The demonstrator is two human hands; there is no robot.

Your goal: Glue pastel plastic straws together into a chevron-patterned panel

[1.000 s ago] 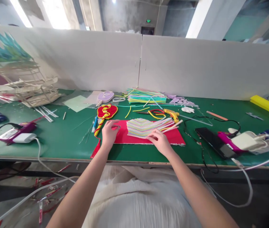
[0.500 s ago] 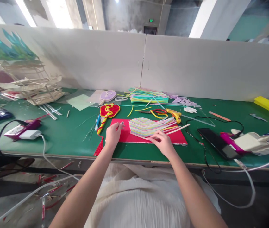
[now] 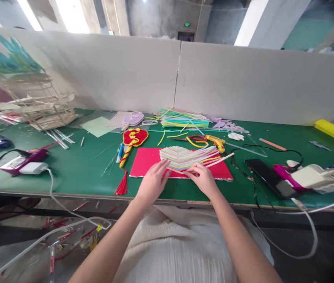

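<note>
Pastel pipe cleaners (image 3: 181, 157), laid side by side in bent rows, cover much of a red board (image 3: 143, 159). Their loose ends stick out to the right, the longest a pale pink one. Along the lower edge of the rows, my right hand (image 3: 201, 177) pinches a pale pipe cleaner between thumb and fingertips. My left hand (image 3: 155, 181) is open, its fingers stretched over the board at the lower left corner of the rows. Those fingertips touch or nearly touch the rows; I cannot tell which.
Behind the board lie red-handled scissors (image 3: 198, 138), a yellow glue gun (image 3: 216, 143) and a pipe cleaner bundle (image 3: 184, 120). A red fan with a tassel (image 3: 135, 137) is at the left. A phone (image 3: 268, 177) and cabled chargers (image 3: 311, 176) sit at the right.
My left hand has moved right, from the board's left part to the rows' lower left corner, and its fingers have stretched out. My right hand keeps its pinch in nearly the same spot.
</note>
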